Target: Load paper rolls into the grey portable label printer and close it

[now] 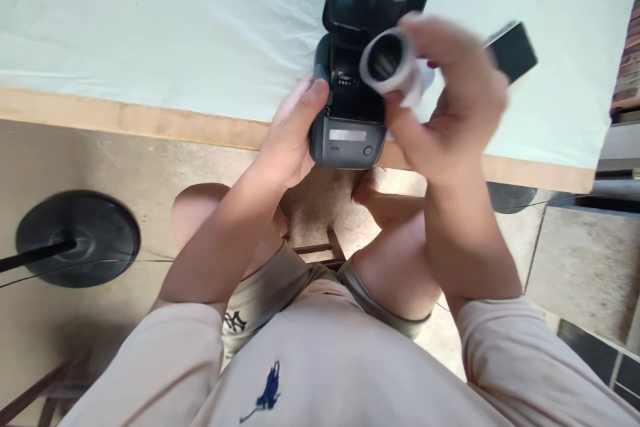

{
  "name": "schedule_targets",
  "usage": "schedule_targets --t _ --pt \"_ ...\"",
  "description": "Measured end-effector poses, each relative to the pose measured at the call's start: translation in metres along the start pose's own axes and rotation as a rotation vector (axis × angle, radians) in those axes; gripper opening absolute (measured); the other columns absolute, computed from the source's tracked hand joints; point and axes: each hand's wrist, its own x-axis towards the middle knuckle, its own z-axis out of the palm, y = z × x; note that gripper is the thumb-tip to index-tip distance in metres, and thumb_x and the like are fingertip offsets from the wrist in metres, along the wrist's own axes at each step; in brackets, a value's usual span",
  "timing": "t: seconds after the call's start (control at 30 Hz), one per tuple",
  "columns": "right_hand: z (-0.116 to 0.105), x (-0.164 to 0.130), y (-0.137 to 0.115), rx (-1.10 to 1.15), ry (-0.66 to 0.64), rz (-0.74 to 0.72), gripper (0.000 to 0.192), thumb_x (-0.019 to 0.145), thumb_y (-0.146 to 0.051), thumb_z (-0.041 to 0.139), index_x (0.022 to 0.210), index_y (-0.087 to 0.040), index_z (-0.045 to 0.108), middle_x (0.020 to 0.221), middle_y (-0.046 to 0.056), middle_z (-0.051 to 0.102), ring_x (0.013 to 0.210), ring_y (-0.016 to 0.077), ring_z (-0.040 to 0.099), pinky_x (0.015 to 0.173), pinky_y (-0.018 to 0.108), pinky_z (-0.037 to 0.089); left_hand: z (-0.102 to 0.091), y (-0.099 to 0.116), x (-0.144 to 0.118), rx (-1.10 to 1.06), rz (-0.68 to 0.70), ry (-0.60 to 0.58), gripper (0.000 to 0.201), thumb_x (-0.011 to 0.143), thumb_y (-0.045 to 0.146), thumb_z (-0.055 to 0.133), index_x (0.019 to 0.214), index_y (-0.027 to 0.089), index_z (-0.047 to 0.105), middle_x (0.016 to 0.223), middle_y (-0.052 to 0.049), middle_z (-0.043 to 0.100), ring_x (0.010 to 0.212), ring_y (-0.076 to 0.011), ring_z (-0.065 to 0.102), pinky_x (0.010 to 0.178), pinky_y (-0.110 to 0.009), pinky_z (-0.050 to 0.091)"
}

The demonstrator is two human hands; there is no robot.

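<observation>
A small dark grey label printer (349, 145) sits at the table's front edge with its lid (370, 0) swung up and its inside showing. My left hand (295, 127) grips the printer's left side, thumb on the rim. Between the thumb and fingers of my right hand (450, 93) is a white paper roll (415, 83) with a dark hollow core, held over the right part of the printer's bay. The right hand is blurred by motion. Part of the bay lies hidden behind the roll.
A dark flat rectangular object (515, 52) lies on the pale-covered table (175, 27), partly behind my right hand. Below, a round black stand base (77, 240) rests on the floor to the left, with a thin cable running past. Stacked items (627, 67) stand at the far right.
</observation>
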Motion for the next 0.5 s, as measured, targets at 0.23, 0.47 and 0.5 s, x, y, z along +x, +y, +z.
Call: schedule_targets --t 0.23,0.47,0.5 --pt "0.011 0.000 -0.009 -0.128 -0.114 0.119 0.026 0.097 -0.037 0.051 0.113 -0.034 0.071 0.121 -0.005 0.068 0.114 0.0162 0.065 0.101 0.040 0.050 0.001 0.000 0.000 0.080 0.016 -0.025 0.018 0.101 0.026 0.049 0.107 0.019 0.065 0.104 -0.003 0.071 0.130 -0.0209 0.062 0.107 -0.033 0.056" --pt "0.020 -0.004 -0.018 -0.032 -0.047 -0.089 0.023 0.094 -0.047 0.056 0.103 -0.035 0.072 0.099 -0.006 0.071 0.109 0.0164 0.064 0.098 0.041 0.049 -0.002 0.003 -0.003 0.026 -0.021 -0.016 0.017 0.092 0.031 0.064 0.108 0.025 0.064 0.110 -0.003 0.071 0.124 -0.0240 0.066 0.091 -0.029 0.056" --pt "0.020 -0.004 -0.019 -0.012 -0.058 -0.122 0.022 0.093 -0.046 0.056 0.103 -0.033 0.071 0.100 -0.006 0.072 0.111 0.0165 0.064 0.098 0.041 0.050 -0.003 0.003 -0.003 0.063 -0.028 -0.015 0.018 0.090 0.027 0.064 0.109 0.025 0.064 0.109 -0.003 0.071 0.121 -0.0242 0.067 0.091 -0.028 0.055"
